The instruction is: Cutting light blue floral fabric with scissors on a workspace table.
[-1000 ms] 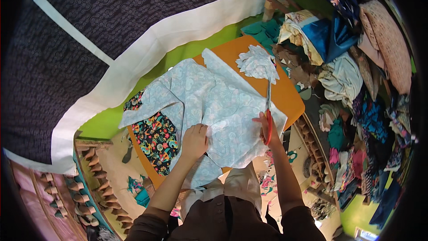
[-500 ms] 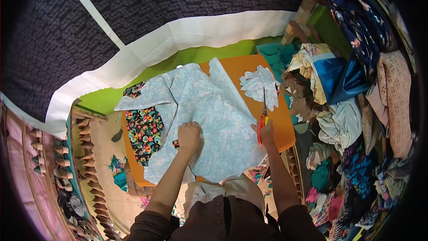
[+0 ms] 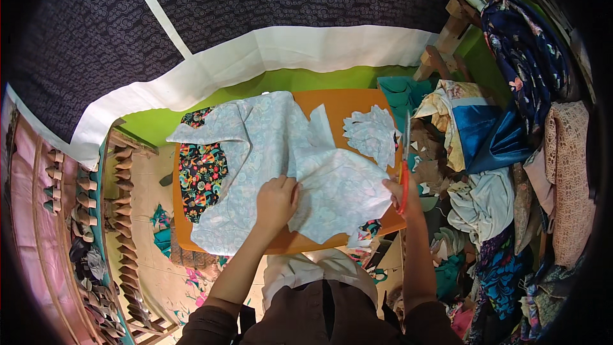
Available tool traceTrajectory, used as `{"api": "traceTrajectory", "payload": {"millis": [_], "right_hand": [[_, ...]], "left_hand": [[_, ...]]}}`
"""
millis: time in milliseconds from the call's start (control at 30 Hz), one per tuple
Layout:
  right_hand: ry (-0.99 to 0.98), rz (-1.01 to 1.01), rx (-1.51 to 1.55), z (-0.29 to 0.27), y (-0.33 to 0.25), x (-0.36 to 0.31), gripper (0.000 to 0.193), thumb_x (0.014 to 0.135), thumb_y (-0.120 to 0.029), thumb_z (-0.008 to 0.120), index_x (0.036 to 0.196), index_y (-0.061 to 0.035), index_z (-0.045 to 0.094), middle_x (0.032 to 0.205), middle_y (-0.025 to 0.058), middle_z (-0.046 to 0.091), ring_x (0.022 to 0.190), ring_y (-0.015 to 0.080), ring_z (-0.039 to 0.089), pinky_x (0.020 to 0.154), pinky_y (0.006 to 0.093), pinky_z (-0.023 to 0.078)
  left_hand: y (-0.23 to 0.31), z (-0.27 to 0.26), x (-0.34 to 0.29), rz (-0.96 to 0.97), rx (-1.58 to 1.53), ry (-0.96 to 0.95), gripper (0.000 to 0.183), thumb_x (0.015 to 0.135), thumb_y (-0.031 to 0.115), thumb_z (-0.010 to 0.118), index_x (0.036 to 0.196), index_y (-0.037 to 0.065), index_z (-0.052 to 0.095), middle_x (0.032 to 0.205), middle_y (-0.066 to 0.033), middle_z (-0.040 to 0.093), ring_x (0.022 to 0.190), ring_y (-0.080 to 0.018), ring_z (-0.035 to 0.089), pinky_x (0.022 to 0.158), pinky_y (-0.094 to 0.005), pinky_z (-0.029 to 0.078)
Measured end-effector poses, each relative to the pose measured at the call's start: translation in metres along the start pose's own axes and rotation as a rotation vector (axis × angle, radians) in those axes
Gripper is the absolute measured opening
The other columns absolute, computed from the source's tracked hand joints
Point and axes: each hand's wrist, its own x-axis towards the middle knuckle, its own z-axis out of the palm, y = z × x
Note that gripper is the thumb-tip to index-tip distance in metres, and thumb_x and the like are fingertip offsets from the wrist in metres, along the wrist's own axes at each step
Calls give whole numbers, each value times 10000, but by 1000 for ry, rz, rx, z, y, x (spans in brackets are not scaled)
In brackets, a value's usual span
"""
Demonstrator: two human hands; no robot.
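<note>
A pale blue patterned cloth (image 3: 274, 147) lies spread over an orange table (image 3: 348, 103). My left hand (image 3: 276, 199) presses flat on the cloth near its lower middle, fingers pinching a fold. My right hand (image 3: 401, 190) is at the cloth's right edge and grips red-handled scissors (image 3: 405, 166), blades pointing away from me. A small cut piece of the same cloth (image 3: 370, 134) lies at the far right of the table. A black floral fabric (image 3: 201, 176) shows from under the cloth's left side.
A heap of mixed fabrics (image 3: 491, 172) is piled to the right of the table. A dark patterned cloth with a white border (image 3: 255, 57) hangs beyond it. Wooden carved racks (image 3: 121, 217) stand on the left. Green floor (image 3: 287, 80) shows behind the table.
The view has tilted. My right hand with the scissors has moved to the cloth's right edge. My left hand stays pressed on the cloth.
</note>
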Motion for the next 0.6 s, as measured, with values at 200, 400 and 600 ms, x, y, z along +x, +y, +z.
{"api": "traceTrajectory", "payload": {"millis": [200, 400, 600], "right_hand": [[39, -9, 128, -43, 8, -7, 377, 651, -56, 656, 917, -50, 389, 733, 22, 437, 400, 63, 398, 319, 189, 313], [94, -40, 12, -64, 42, 8, 361, 660, -56, 644, 918, -46, 392, 733, 22, 439, 425, 54, 404, 329, 174, 319], [207, -114, -228, -86, 92, 37, 326, 653, -74, 616, 920, -55, 429, 710, 3, 434, 514, 90, 460, 416, 227, 384]], "left_hand": [[12, 30, -9, 103, -61, -83, 142, 702, 104, 573, 821, 39, 530, 738, -99, 508, 681, -264, 504, 590, -360, 404], [-5, 50, -24, 25, 34, -156, 446, 630, 66, 574, 1061, 52, 461, 1003, -103, 488, 879, -267, 483, 713, -373, 397], [-32, 55, -38, -52, 244, -321, 388, 654, 136, 563, 1032, 67, 513, 908, -106, 514, 858, -255, 487, 723, -361, 379]]}}
